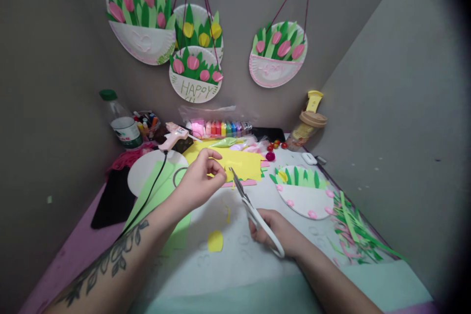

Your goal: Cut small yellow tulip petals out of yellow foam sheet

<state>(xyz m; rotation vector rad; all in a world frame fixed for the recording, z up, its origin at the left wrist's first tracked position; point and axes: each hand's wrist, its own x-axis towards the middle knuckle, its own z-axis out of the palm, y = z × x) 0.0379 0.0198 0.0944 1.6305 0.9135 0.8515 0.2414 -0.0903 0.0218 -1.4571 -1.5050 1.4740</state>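
My left hand (200, 181) pinches the edge of a yellow foam sheet (239, 163) lying on the table, fingers closed on it. My right hand (274, 233) grips white-handled scissors (253, 213), whose blades point up toward the sheet's near edge. A cut yellow petal shape (215, 241) lies on the table below my left hand, with a thin yellow scrap (228, 214) beside it.
A paper-plate basket with green leaves (303, 191) sits to the right, with green and pink paper strips (353, 233) beyond it. A pink glue gun (174, 137), a bottle (121, 120), a clay set (221, 128) and a jar (307, 127) stand at the back. Finished plate baskets (195, 73) hang on the wall.
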